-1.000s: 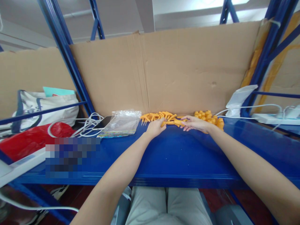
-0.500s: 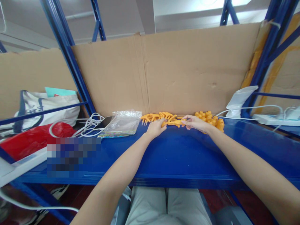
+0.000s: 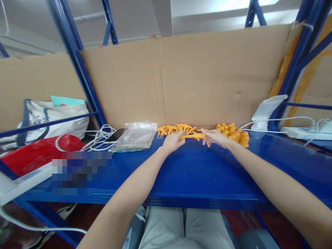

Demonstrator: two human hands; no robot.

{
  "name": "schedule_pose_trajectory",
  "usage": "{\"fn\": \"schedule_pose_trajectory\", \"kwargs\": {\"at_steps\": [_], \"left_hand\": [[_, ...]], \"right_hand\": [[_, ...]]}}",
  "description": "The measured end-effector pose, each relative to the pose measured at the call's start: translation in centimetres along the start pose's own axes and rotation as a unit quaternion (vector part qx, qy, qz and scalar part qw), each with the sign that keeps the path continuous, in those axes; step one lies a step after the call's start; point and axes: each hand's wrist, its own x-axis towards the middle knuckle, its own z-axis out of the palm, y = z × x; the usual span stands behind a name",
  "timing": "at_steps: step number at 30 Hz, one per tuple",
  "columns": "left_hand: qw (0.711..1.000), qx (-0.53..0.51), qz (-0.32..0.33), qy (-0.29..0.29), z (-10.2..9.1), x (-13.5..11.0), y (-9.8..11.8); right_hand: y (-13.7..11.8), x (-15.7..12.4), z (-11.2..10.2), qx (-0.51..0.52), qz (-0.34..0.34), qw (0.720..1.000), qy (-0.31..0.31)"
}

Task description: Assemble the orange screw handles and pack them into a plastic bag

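Note:
My left hand (image 3: 173,141) is closed around the left end of a slim orange plastic piece (image 3: 193,136), which lies level above the blue shelf. At the piece's right end, my right hand (image 3: 216,137) pinches it with thumb and forefinger, the other fingers curled below. Behind my left hand sits a row of orange handles (image 3: 168,129), some with metal corkscrew spirals (image 3: 160,137) pointing toward me. A cluster of thick orange plastic pieces (image 3: 230,130) stands just beyond my right hand. Finer details of the held piece are too small to make out.
Clear plastic bags (image 3: 137,138) and a phone (image 3: 115,135) lie left of the handles, beside coiled white cables (image 3: 102,138). A cardboard panel (image 3: 207,79) closes off the back of the blue shelf (image 3: 186,173). A white pouch (image 3: 267,112) leans at the right post.
My right hand's fingers have shifted slightly along the right end of the orange piece, and its lower fingers now hang further down. My left hand keeps its hold.

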Motion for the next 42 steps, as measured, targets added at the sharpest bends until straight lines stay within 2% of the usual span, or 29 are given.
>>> {"fn": "schedule_pose_trajectory", "kwargs": {"at_steps": [10,17,20,24,30,35,42], "left_hand": [[1.0,-0.01,0.0,0.013,0.0,0.2,-0.1],[1.0,-0.013,0.006,0.017,0.0,0.2,-0.3],[1.0,-0.014,0.006,0.023,0.1,0.3,-0.5],[1.0,-0.012,-0.001,0.028,0.1,0.4,-0.6],[1.0,-0.007,0.003,0.019,-0.1,0.3,-0.5],[0.999,-0.007,0.008,0.034,-0.1,0.2,-0.7],[1.0,0.005,0.01,0.028,0.1,0.3,-0.8]], "right_hand": [[-0.6,-0.9,-0.7,0.074,-0.014,0.995,-0.065],[-0.3,0.0,0.3,0.011,0.027,1.0,-0.005],[-0.4,0.0,0.2,-0.007,0.04,0.999,0.0],[-0.2,-0.1,-0.3,0.02,0.003,0.999,-0.024],[0.7,0.4,-0.6,0.012,-0.071,0.997,-0.017],[0.7,0.6,-0.2,0.006,-0.081,0.997,-0.011],[1.0,0.8,-0.2,-0.004,-0.06,0.998,-0.002]]}}
